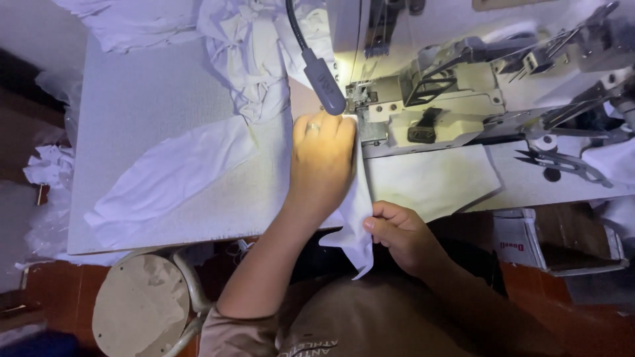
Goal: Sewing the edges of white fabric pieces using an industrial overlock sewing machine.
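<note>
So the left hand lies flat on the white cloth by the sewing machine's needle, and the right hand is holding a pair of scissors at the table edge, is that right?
Not quite. In the head view the right hand pinches the white cloth's lower edge, not scissors; small snips lie untouched on the table further right. The left hand does press flat on the cloth beside the sewing machine.

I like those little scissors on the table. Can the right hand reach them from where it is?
Probably yes. The right hand pinches the white cloth, and the snips lie in the open on the table, nothing between; it must let go first.

Dim; lamp [322, 78] glare, edges perhaps blurred.
</note>
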